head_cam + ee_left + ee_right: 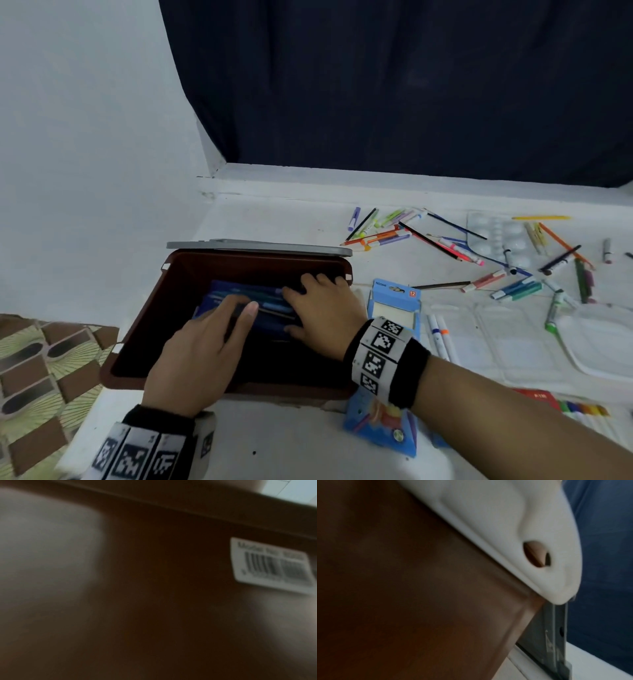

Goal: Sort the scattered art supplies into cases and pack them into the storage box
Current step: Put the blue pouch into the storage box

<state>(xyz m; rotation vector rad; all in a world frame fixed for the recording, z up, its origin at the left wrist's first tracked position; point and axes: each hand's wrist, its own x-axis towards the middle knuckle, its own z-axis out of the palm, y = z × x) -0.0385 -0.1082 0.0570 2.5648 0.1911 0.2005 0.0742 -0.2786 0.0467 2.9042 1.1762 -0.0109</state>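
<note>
**Both hands on the case inside the box**

The brown box [137,359] sits at 7 o'clock on the table [291,442], its grey lid [260,247] just behind it. Inside lies a blue case [239,301] of pens. The left hand [202,353] rests on it with fingers straight; the right hand [325,311] lies flat on its right end, fingers spread. Loose pens [445,240] are scattered at 2 o'clock. A blue packet [394,301] lies just right of the box. Both wrist views show only blurred brown wall.

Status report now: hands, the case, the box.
Both hands, left and right, flat on blue case inside brown storage box. Lid off, behind box. Loose pens still unsorted.
</note>
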